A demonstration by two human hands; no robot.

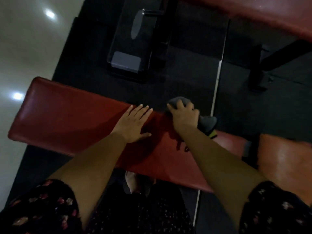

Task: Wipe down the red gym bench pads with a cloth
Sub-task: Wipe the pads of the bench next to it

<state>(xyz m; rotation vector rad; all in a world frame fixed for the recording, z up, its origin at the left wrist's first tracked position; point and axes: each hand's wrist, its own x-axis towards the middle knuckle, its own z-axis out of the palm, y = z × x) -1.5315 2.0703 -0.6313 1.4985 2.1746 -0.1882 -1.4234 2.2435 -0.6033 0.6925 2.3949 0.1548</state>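
Note:
A long red bench pad [67, 115] runs across the middle of the head view. My left hand [135, 123] lies flat on it with straight fingers, near the far edge. Just to the right, my right hand [184, 115] grips a grey cloth [206, 121] with a yellow trim, bunched at the pad's far edge. A second, lighter orange-red pad [285, 159] sits to the right, past a gap. Part of the cloth is hidden under my right hand.
Another red pad [270, 12] crosses the top right, on a black frame [258, 68]. A dark machine base [133, 46] stands beyond the bench on black rubber flooring. Pale glossy floor [25, 39] lies to the left. My foot [133, 181] shows below the bench.

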